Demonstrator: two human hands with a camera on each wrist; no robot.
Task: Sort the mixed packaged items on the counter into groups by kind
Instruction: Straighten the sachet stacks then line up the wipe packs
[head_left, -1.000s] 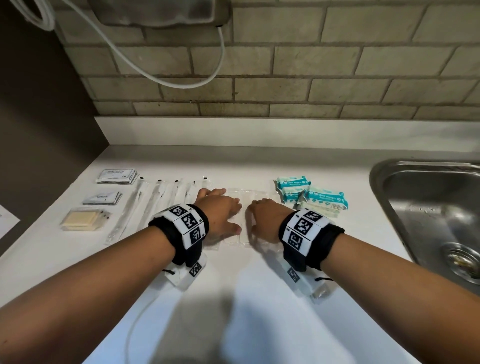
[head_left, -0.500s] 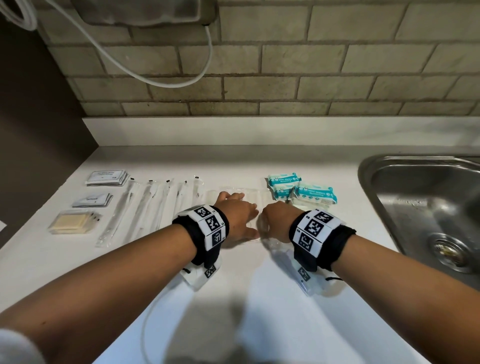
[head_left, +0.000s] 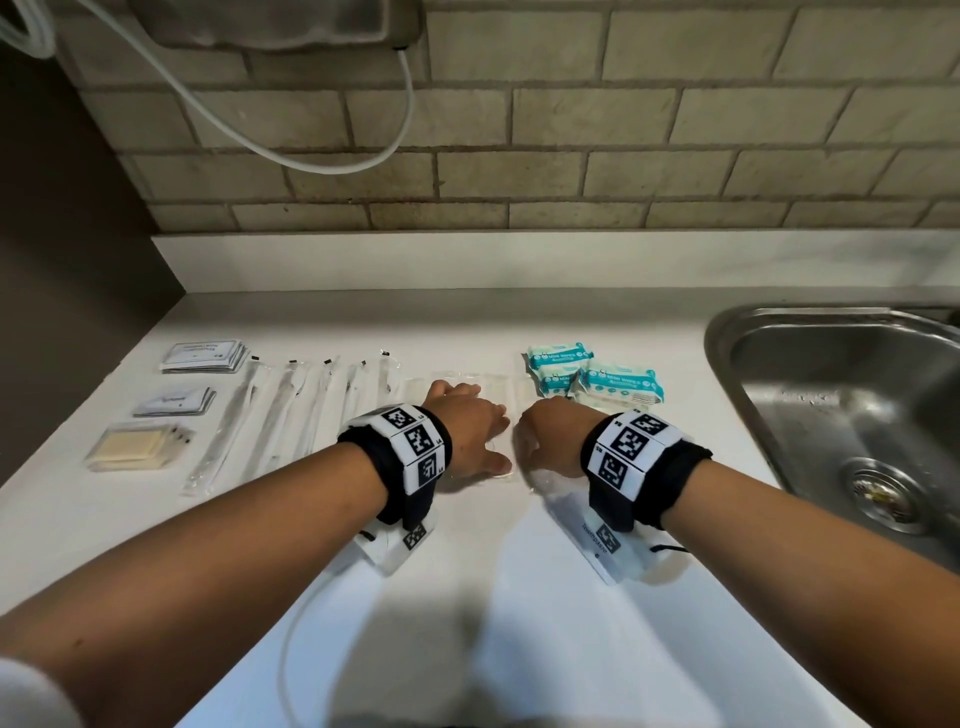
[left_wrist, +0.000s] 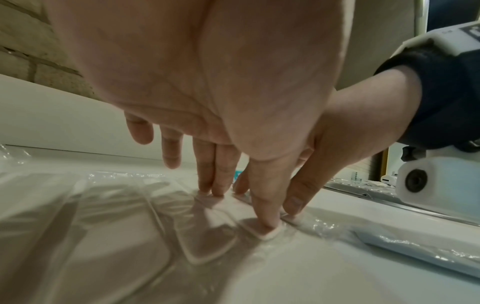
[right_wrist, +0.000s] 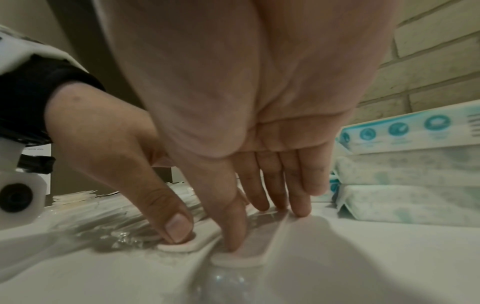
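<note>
Clear plastic sleeves (head_left: 470, 387) holding flat white sticks are lying at the middle of the white counter (head_left: 519, 597), and you are pressing both hands down on them side by side. Your left hand (head_left: 470, 428) is lying with its fingers straight, grasping nothing; the left wrist view is showing its thumb and two fingertips (left_wrist: 267, 221) pushing on a wrapped stick (left_wrist: 269, 233). Your right hand (head_left: 553, 436) is likewise flat and unclenched, its thumb (right_wrist: 231, 230) and fingertips bearing on the neighbouring stick (right_wrist: 241, 260). The two thumbs are nearly touching.

At 2 o'clock from your right hand, just beside it, the teal-and-white wipe packs (head_left: 592, 376) are sitting together. At 9 o'clock from your left hand, the long wrapped swabs (head_left: 280, 415) are lying in a row. Farther out at 9 to 10 o'clock, three small stacks are standing in a column: white sachets (head_left: 205, 356) at the back, smaller white packets (head_left: 176, 401) in between, and cream pads (head_left: 135, 448) nearest you. The steel sink (head_left: 852, 395) is sitting well apart at 3 o'clock.
</note>
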